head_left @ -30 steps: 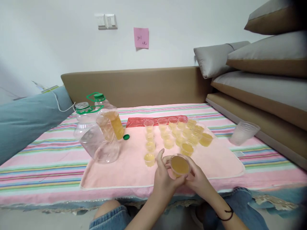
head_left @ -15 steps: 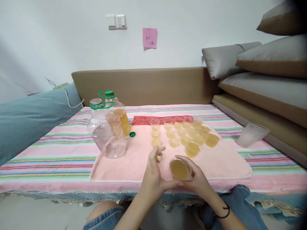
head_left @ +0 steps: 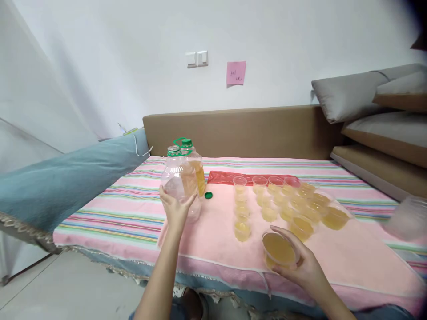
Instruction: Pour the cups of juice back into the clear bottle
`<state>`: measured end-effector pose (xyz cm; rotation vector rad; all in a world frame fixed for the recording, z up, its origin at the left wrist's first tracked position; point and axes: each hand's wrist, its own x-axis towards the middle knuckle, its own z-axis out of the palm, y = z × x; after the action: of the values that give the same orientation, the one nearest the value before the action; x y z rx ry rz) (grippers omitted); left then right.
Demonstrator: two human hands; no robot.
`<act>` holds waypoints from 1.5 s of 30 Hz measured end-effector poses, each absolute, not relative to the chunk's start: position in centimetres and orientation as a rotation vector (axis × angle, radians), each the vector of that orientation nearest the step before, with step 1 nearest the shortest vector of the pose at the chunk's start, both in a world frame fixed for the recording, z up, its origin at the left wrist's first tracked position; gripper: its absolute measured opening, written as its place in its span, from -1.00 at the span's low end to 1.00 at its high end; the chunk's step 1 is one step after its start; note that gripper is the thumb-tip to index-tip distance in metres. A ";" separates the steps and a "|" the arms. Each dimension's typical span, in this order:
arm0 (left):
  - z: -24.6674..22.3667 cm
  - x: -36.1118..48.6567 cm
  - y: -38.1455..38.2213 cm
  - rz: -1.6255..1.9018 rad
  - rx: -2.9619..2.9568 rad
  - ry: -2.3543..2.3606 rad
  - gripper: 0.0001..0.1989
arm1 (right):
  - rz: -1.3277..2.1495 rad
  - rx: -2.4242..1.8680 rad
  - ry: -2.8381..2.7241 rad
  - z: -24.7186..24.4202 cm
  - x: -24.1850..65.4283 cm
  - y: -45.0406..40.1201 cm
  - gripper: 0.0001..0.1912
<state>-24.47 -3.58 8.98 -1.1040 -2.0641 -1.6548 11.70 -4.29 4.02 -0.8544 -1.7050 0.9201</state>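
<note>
My right hand (head_left: 300, 262) is closed around a clear plastic cup (head_left: 278, 250) of cloudy yellow liquid, held near the front edge of the pink towel. My left hand (head_left: 175, 206) is stretched out with thumb and fingers spread at the near side of a large clear plastic bottle (head_left: 180, 175). Whether it presses on the bottle is unclear. This bottle is uncapped, has a green handle ring and looks empty. Behind it stands a second bottle (head_left: 200, 175), green-capped and partly filled with amber liquid. Several filled cups (head_left: 269, 213) stand in rows on the towel.
A green cap (head_left: 208, 195) lies beside the bottles. A red plastic bag (head_left: 222, 178) lies behind the cups. Nested clear cups (head_left: 408, 218) lie at the right on the striped sheet (head_left: 113, 213). Cushions (head_left: 393, 138) are piled at the back right.
My left hand has left the held cup and moved left to the uncapped bottle. My right hand keeps hold of the cup. The view has turned left.
</note>
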 end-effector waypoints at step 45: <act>8.4 -15.7 -10.2 -1.869 -0.989 -1.945 0.15 | 0.999 -0.544 -1.739 24.1 2.5 -0.6 -0.43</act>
<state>-15.68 -10.18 8.36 -0.9891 -1.9448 -1.8692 2.47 -0.57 24.15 -0.5436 -1.7386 0.9986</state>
